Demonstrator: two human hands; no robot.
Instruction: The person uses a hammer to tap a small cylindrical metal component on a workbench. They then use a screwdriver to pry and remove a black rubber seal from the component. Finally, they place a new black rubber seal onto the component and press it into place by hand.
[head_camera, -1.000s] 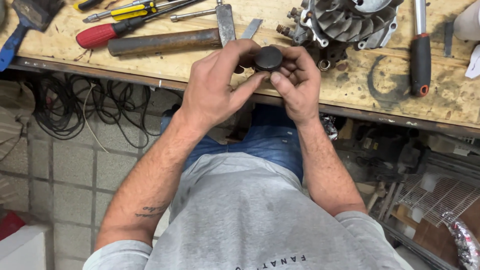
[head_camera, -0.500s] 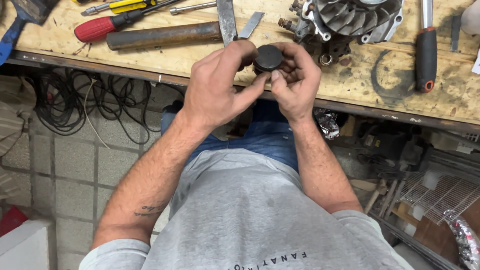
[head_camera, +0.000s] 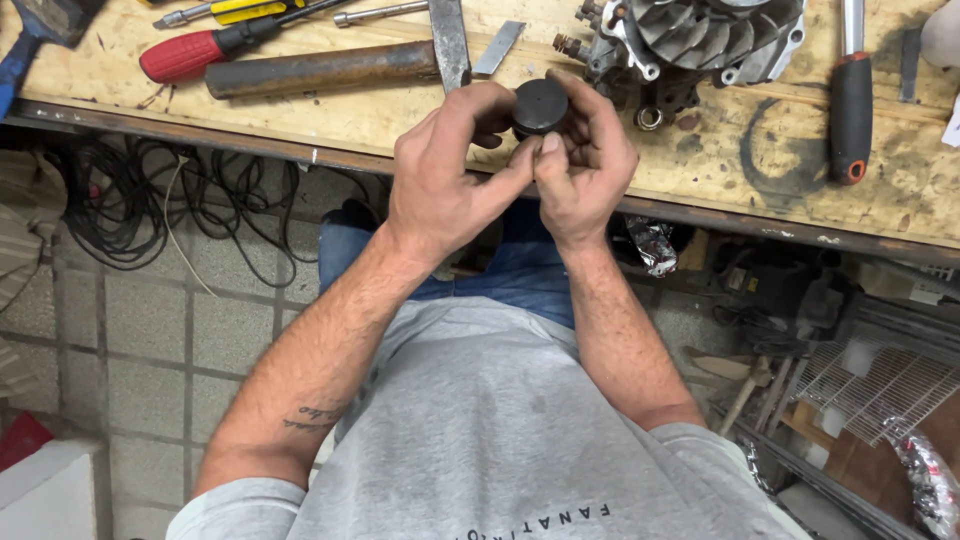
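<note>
A small round black cap (head_camera: 540, 105), its flat dark top facing up, is held above the desk (head_camera: 400, 110) edge between both hands' fingers (head_camera: 500, 100).

Both bare forearms rise from the lower part of the frame and converge just above its centre. The left hand (head_camera: 445, 185) sits knuckles-up, fingers curled and thumb stretched rightward to meet the right hand (head_camera: 585, 165). The right hand's fingers are bent inward, thumb upright against the left thumb. A small tattoo marks the left forearm at lower left.

Black round part's (head_camera: 540, 104) underside behind fingers (head_camera: 590, 120)
</note>
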